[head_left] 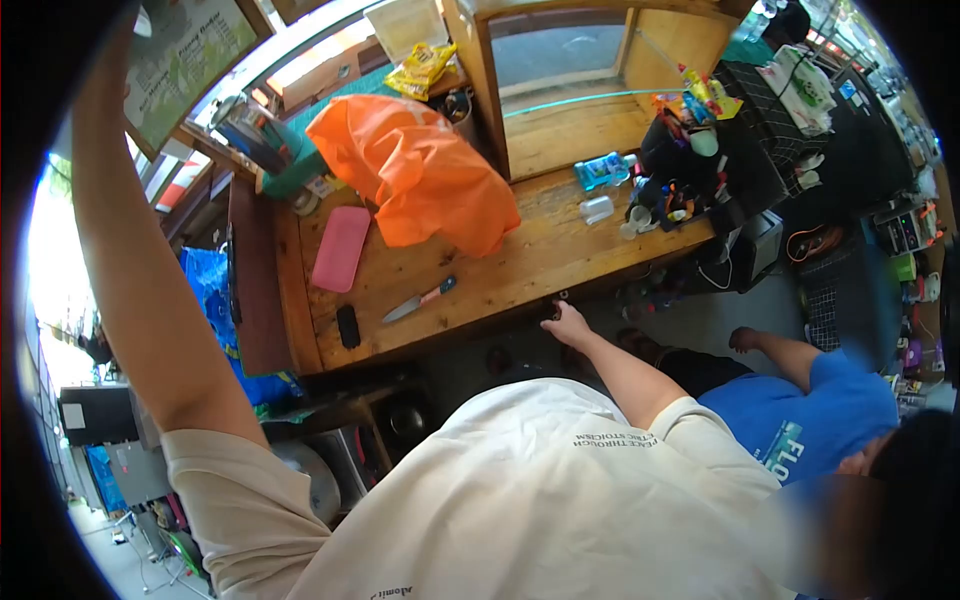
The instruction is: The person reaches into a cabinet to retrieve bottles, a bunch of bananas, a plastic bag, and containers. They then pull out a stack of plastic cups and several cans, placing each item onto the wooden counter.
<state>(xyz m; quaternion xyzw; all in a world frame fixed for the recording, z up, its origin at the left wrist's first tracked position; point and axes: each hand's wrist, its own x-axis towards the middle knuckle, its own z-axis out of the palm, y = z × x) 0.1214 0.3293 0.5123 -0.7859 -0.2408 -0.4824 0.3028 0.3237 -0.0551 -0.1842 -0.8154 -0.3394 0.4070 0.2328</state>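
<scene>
Head camera: the right hand [567, 325] is at the front edge of the wooden table [520, 270], fingers bent; I cannot tell whether they pinch anything. The left arm [165, 260] rises out of view, its hand unseen. On the table, the knife [420, 299] lies between a black object [348, 326] and the right hand, near the orange bag [410, 175].

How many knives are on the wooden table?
1. The knife lies near the front edge of the table, between the small black thing and the orange bag. The bag may hide more.
</scene>
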